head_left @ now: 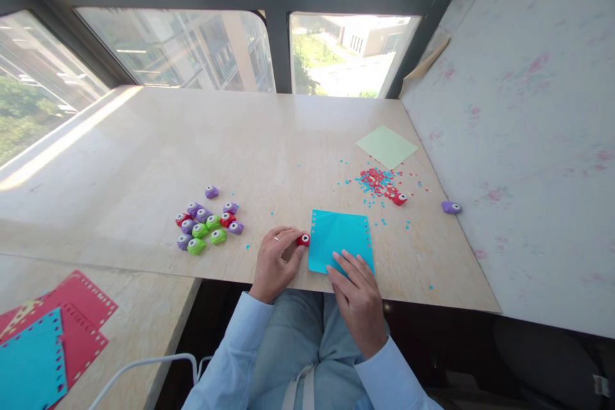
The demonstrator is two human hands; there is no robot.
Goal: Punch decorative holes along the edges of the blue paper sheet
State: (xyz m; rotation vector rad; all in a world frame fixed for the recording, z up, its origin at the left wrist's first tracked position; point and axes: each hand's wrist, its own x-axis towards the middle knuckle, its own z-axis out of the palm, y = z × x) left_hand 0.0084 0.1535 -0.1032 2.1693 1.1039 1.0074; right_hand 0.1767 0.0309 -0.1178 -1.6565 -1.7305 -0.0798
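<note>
A square of blue paper (339,240) lies near the table's front edge, with small holes punched along its left and right edges. My left hand (278,259) is closed on a small red craft punch (303,239), which sits against the paper's left edge. Whether the paper is inside the punch's slot I cannot tell. On the paper's lower right part rests my right hand (355,288), its fingers stretched out and holding nothing.
Several purple, green and red punches (199,229) stand in a group at the left. Red and blue paper bits (377,180) lie piled beside a red punch (399,199) and pale green paper (387,146). A purple punch (451,207) is by the wall. Punched red sheets (84,298) lie lower left.
</note>
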